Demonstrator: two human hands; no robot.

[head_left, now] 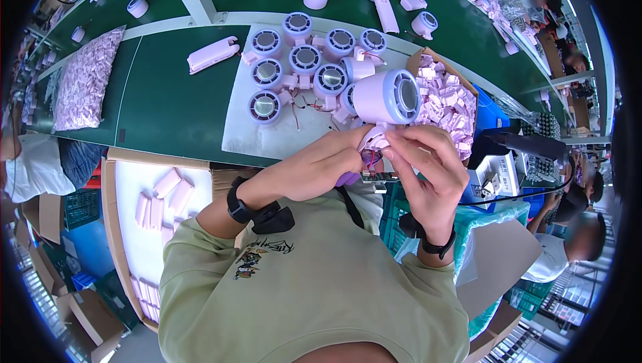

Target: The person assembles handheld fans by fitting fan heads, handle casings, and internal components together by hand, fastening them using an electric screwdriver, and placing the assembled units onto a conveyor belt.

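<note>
A pink and lavender fan head is held up in front of me, its round vented face turned to the right. My left hand is closed around the neck below it, with the fingers partly hidden. Thumb and fingers of my right hand pinch a small pink piece at that neck. Coloured wires and a small circuit board hang beneath, between my hands. Behind stand several similar fan heads on a white mat, some with loose wires.
A carton of small pink parts stands beside my right hand. A pink handle lies on the green bench, left of the mat. At lower left is a box of pink handles. A bag of parts lies far left. Other people sit nearby.
</note>
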